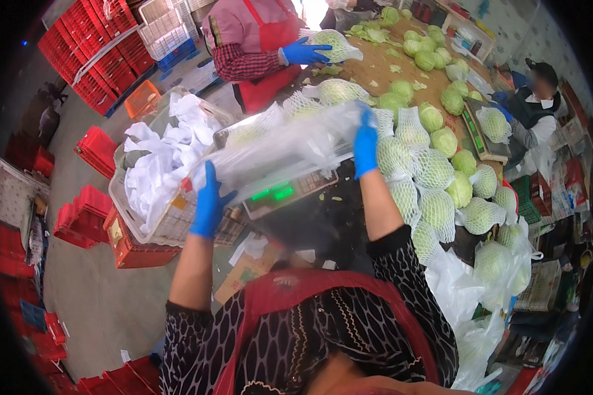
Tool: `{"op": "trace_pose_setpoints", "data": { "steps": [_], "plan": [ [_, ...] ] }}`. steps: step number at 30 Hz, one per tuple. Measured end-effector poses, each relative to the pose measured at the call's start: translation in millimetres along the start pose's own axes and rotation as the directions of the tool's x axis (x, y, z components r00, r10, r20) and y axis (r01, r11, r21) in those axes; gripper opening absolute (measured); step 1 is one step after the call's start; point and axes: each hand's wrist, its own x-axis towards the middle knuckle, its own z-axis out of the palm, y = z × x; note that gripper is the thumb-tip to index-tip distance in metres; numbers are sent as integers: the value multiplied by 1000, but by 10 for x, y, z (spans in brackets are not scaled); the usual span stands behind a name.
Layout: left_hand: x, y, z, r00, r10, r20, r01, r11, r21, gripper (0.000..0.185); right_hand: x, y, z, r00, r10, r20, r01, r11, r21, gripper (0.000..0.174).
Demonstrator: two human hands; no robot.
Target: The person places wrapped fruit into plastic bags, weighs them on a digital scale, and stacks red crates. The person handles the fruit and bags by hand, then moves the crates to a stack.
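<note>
A blurred, clear plastic bag (286,148) stretches between my two blue-gloved hands. At its left end is my left hand (210,202), thumb and forefinger spread against the plastic. My right hand (365,143) grips the other end, higher up. Beneath the bag is a weighing scale (301,192) with a lit green display, its platform mostly covered. Just beyond lies a cabbage in white foam netting (336,91). More netted cabbages (395,158) are heaped right beside my right hand.
A pale crate (123,207) of white foam nets (163,163) stands left, on an orange crate (143,252). Across the table, a co-worker's gloved hand (306,51) holds a netted cabbage. At right, another person (538,103) is by a second scale (474,133). Bagged cabbages (496,261) lie near right.
</note>
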Motion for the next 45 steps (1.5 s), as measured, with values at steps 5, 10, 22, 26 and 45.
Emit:
{"op": "trace_pose_setpoints", "data": {
  "steps": [5, 10, 22, 26, 45],
  "plan": [
    [971, 288, 377, 944, -329, 34, 312, 921, 234, 92, 593, 735, 372, 956, 277, 97, -232, 916, -328, 46],
    [1255, 203, 384, 809, -468, 356, 531, 841, -102, 79, 453, 395, 511, 475, 434, 765, -806, 564, 180, 39],
    [-208, 672, 446, 775, -226, 590, -270, 726, 632, 28, -455, -1984, -834, 661, 379, 648, -527, 849, 42, 27],
    [-703, 773, 381, 811, 109, 575, -497, 647, 578, 22, -946, -2521, -1503, 663, 459, 591, -402, 885, -236, 30],
    [-1242, 633, 1786, 254, 142, 957, -782, 612, 117, 31, -1733, -2043, -1440, 514, 588, 625, -698, 709, -94, 45]
  ]
}}
